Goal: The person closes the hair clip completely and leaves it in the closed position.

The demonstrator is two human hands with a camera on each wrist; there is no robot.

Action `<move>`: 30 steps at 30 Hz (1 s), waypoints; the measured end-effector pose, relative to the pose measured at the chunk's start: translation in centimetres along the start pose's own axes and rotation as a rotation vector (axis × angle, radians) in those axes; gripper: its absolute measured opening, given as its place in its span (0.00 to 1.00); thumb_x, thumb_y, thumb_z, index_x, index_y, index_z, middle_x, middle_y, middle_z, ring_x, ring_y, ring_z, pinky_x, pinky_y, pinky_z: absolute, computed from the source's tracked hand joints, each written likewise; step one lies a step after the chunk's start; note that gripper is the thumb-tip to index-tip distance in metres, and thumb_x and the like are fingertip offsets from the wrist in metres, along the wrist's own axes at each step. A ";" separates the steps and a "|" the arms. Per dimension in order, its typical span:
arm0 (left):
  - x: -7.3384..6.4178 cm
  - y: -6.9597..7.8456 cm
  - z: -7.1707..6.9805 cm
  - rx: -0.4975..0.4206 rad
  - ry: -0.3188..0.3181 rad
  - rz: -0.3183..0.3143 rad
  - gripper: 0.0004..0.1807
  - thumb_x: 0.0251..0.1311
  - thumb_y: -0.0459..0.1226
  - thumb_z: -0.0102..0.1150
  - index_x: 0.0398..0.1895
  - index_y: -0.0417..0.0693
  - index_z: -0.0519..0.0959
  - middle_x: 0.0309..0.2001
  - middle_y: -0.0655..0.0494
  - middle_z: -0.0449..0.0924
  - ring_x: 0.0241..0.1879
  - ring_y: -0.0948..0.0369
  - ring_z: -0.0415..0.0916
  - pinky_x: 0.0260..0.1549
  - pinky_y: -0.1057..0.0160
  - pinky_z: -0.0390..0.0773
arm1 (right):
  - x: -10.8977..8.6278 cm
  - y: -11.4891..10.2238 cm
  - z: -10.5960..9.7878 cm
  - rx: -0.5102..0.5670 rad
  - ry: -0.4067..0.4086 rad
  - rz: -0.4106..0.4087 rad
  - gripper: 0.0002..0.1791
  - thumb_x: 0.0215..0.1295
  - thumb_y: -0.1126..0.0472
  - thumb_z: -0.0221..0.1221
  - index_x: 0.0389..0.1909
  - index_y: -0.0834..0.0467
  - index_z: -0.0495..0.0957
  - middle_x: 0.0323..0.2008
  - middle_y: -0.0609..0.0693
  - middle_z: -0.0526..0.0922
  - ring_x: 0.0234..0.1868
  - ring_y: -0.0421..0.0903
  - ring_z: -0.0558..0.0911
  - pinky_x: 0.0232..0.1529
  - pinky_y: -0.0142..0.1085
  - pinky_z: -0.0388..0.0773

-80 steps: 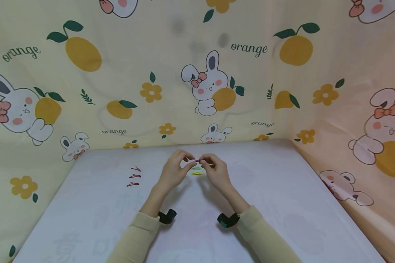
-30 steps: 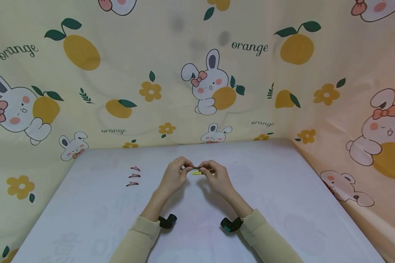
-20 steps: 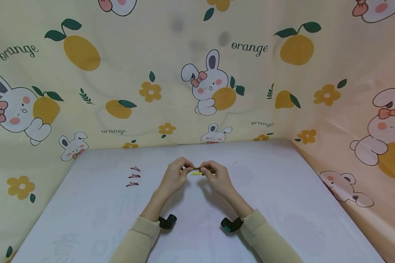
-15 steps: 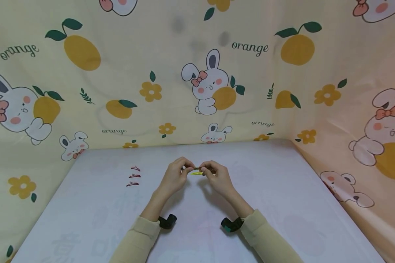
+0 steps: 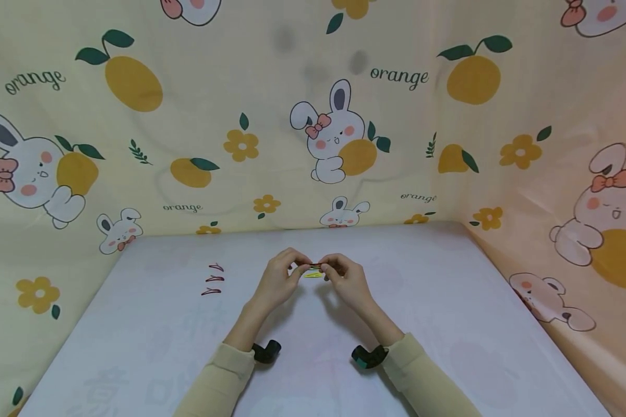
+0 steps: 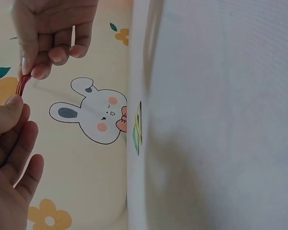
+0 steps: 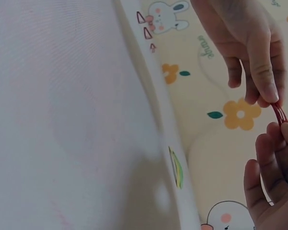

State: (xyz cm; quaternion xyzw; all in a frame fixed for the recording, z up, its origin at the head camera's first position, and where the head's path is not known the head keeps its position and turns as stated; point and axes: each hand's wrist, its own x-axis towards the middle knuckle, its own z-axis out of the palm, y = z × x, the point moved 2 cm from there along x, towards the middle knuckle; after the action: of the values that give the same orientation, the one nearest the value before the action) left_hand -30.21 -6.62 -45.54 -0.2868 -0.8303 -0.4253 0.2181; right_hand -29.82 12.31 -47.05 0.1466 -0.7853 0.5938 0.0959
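Note:
A thin red snap hair clip [image 5: 316, 265] is held level between both hands over the far middle of the table. The left hand [image 5: 277, 277] pinches one end between thumb and fingertips, and the right hand [image 5: 347, 281] pinches the other. Narrow parallel strips of the clip [image 7: 279, 114] show between the fingertips in the right wrist view. Whether it is snapped open is too small to tell. Beneath the hands lie a yellow hair clip [image 5: 313, 275] and a green hair clip [image 6: 136, 139], close together. Off to the left, three red hair clips [image 5: 215, 279] lie in a column.
The white-covered table [image 5: 313, 359] runs back to a cream cloth wall [image 5: 271, 87] printed with rabbits and oranges. More of this cloth hangs along the right side. Each wrist carries a black camera [image 5: 266, 351].
Since the first frame, both hands have come slightly down and nearer the person, still holding the red clip. In the last half second, a little more of the clip shows between the fingertips.

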 end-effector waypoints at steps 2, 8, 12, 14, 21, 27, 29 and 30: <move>0.0 0.0 0.0 0.002 0.001 -0.001 0.04 0.65 0.30 0.68 0.40 0.45 0.85 0.38 0.55 0.84 0.41 0.59 0.81 0.40 0.55 0.80 | 0.0 0.0 0.0 0.009 -0.001 0.001 0.04 0.73 0.66 0.63 0.44 0.60 0.84 0.36 0.58 0.87 0.33 0.48 0.83 0.34 0.32 0.77; 0.0 0.1 0.1 -0.002 -0.008 -0.013 0.05 0.64 0.30 0.70 0.41 0.46 0.85 0.39 0.56 0.84 0.43 0.58 0.81 0.41 0.55 0.80 | 0.0 0.0 -0.1 0.050 0.001 0.026 0.05 0.74 0.66 0.62 0.45 0.60 0.84 0.37 0.58 0.86 0.32 0.45 0.82 0.35 0.37 0.80; 0.0 0.2 0.1 -0.007 -0.014 -0.018 0.07 0.62 0.29 0.71 0.42 0.46 0.85 0.40 0.55 0.84 0.43 0.58 0.81 0.41 0.55 0.80 | 0.1 0.0 -0.1 0.079 -0.001 0.051 0.06 0.74 0.66 0.62 0.47 0.62 0.84 0.38 0.61 0.86 0.32 0.45 0.81 0.37 0.41 0.82; -0.1 0.2 0.1 -0.003 -0.018 -0.024 0.08 0.61 0.29 0.72 0.42 0.46 0.85 0.41 0.55 0.84 0.43 0.58 0.81 0.41 0.54 0.80 | 0.1 0.1 0.0 0.091 -0.005 0.060 0.07 0.74 0.66 0.62 0.49 0.63 0.84 0.39 0.64 0.86 0.32 0.46 0.81 0.37 0.39 0.81; -0.1 0.4 0.1 0.021 -0.026 -0.055 0.07 0.63 0.30 0.71 0.42 0.46 0.85 0.41 0.55 0.84 0.44 0.57 0.82 0.42 0.53 0.80 | 0.1 0.2 0.0 0.105 -0.013 0.063 0.12 0.75 0.67 0.61 0.55 0.66 0.81 0.41 0.65 0.86 0.35 0.51 0.82 0.37 0.35 0.81; -0.1 0.3 0.2 0.045 -0.006 -0.045 0.07 0.62 0.31 0.71 0.42 0.45 0.85 0.40 0.55 0.84 0.43 0.57 0.82 0.41 0.52 0.81 | 0.2 0.3 -0.2 0.072 0.000 0.039 0.09 0.74 0.65 0.62 0.51 0.62 0.83 0.39 0.58 0.86 0.33 0.47 0.82 0.37 0.37 0.81; -0.1 0.4 0.3 0.049 -0.004 -0.047 0.07 0.63 0.31 0.71 0.42 0.44 0.85 0.40 0.54 0.84 0.42 0.57 0.81 0.41 0.51 0.81 | 0.2 0.3 -0.2 0.057 0.003 0.027 0.09 0.74 0.64 0.63 0.51 0.60 0.84 0.40 0.56 0.86 0.33 0.47 0.82 0.35 0.35 0.80; -0.2 0.4 0.2 0.048 -0.003 -0.051 0.07 0.63 0.32 0.71 0.43 0.44 0.85 0.40 0.54 0.84 0.42 0.56 0.82 0.41 0.50 0.81 | 0.2 0.4 -0.2 0.044 0.004 0.024 0.09 0.73 0.64 0.63 0.51 0.60 0.84 0.40 0.55 0.86 0.33 0.48 0.83 0.34 0.33 0.79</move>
State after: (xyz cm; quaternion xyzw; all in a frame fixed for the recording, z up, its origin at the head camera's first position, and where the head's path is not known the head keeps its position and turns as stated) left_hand -29.89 -6.28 -45.56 -0.2610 -0.8476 -0.4101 0.2129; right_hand -30.13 12.56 -47.27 0.1382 -0.7735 0.6124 0.0871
